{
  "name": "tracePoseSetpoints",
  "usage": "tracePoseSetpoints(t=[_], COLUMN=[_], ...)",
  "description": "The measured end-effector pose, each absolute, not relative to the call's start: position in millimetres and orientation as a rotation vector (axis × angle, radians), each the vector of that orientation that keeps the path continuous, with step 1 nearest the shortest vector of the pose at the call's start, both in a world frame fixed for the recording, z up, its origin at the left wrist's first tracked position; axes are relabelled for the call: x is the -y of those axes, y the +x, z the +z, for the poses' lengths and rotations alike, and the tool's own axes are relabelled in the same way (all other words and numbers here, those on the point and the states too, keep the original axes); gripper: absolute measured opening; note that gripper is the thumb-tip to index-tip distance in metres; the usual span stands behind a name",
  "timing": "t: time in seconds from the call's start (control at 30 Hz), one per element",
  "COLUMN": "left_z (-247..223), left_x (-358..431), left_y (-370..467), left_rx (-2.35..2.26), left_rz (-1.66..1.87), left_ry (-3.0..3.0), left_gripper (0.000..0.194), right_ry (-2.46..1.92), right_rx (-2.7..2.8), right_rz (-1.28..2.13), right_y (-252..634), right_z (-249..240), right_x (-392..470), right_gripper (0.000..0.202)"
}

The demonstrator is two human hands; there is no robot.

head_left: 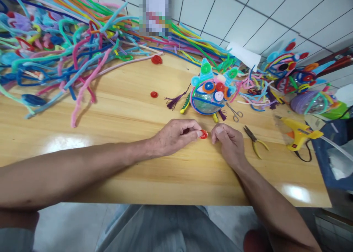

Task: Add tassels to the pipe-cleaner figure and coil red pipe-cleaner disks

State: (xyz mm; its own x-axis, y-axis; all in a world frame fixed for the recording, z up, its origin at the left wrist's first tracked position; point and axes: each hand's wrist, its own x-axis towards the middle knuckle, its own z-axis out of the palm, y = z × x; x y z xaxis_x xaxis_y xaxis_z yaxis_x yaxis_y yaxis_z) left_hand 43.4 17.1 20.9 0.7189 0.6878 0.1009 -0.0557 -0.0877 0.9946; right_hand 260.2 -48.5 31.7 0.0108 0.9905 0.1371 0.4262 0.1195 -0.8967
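Note:
Between the thumb and forefinger of my left hand is a small red pipe-cleaner coil, held just above the table. Close to its right side, my right hand has its fingers curled together in a pinch; whether anything is in them does not show. Beyond both hands stands a clear round ornament wrapped in coloured pipe cleaners, with coils for eyes and purple tassels. Two more red pieces lie farther off: a larger red coil and a smaller red coil.
Pipe cleaners are heaped at the left and back. Scissors, yellow-handled pliers and a yellow glue gun lie to the right. More decorated ornaments stand at the far right. The table's front edge is near my body.

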Motion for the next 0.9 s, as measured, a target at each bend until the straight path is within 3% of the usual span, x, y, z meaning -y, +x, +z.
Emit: tracePoseSetpoints(t=[0.3,0.5,0.9], left_z=[25,26,24], left_x=[-18,-18,-16], left_y=[42,43,43], left_rx=[-0.586,-0.59,-0.595], left_rz=[0.737,0.76,0.729], left_ry=[1.473,1.475,1.554], left_gripper=[0.021,0.021,0.021], right_ry=[-1.408,-1.398,-1.383], right_rx=[1.568,1.66,1.676], right_rz=[0.824,0.72,0.66], right_y=[259,254,249], right_z=[27,30,34], right_x=[51,50,50], right_gripper=[0.018,0.007,0.008])
